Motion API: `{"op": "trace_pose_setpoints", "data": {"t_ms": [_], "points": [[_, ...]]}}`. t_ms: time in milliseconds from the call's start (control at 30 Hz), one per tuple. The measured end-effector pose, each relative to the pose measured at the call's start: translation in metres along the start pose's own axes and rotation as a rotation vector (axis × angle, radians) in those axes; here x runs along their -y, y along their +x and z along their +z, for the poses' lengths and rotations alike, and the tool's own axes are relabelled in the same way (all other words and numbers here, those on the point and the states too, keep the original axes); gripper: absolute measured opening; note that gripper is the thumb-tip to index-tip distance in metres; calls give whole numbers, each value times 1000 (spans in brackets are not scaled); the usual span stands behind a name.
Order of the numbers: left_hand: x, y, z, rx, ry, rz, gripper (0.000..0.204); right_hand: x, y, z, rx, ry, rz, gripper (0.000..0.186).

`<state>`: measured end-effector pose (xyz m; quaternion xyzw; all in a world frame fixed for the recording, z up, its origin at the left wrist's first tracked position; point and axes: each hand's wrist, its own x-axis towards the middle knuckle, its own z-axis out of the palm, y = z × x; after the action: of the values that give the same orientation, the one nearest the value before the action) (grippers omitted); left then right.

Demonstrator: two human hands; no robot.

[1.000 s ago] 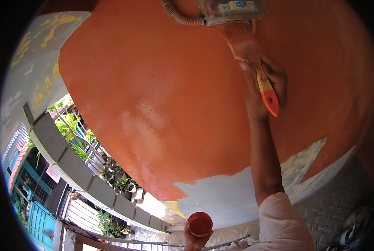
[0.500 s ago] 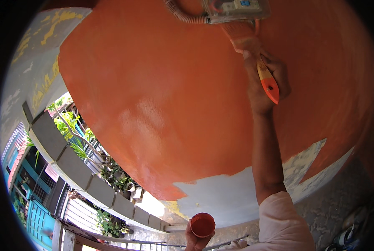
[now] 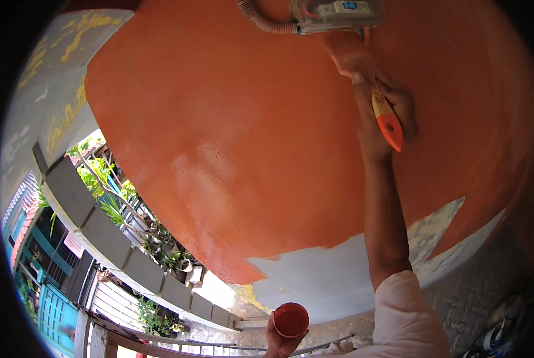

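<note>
My right hand [image 3: 387, 119] is closed round a wide paintbrush [image 3: 387, 116] whose wooden handle ends in a red tip. Its bristles press against the orange-painted wall [image 3: 249, 119], just under a clear electrical box [image 3: 332, 15] with a blue switch. Low in the view, my left hand [image 3: 277, 341] grips a small round cup of orange-red paint [image 3: 291, 320] and keeps it upright. Wet paint shines on part of the wall. Below the painted area, a ragged edge leaves a pale grey strip [image 3: 320, 277] bare.
A corrugated conduit [image 3: 264, 21] runs into the electrical box. To the left, a grey block ledge [image 3: 109, 238] borders an opening with potted plants [image 3: 165, 250] and a turquoise gate [image 3: 58, 316] beyond. A wooden railing [image 3: 100, 341] stands at the lower left.
The paintbrush and my right hand have shifted slightly right and down along the wall beneath the box. The paint cup has barely moved.
</note>
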<state>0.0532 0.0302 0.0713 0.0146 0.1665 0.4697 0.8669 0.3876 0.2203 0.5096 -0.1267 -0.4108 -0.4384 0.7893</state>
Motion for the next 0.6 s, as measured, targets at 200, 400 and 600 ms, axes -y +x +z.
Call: {"op": "trace_pose_setpoints", "data": {"t_ms": [200, 400, 600], "points": [[3, 0, 2, 27, 6, -16, 60, -19, -6, -2, 4, 3, -78, 28], [2, -3, 2, 5, 24, -21, 60, 5, -16, -4, 52, -1, -51, 31], [2, -4, 13, -21, 52, -12, 59, 7, -2, 9, 21, -21, -54, 32]]}}
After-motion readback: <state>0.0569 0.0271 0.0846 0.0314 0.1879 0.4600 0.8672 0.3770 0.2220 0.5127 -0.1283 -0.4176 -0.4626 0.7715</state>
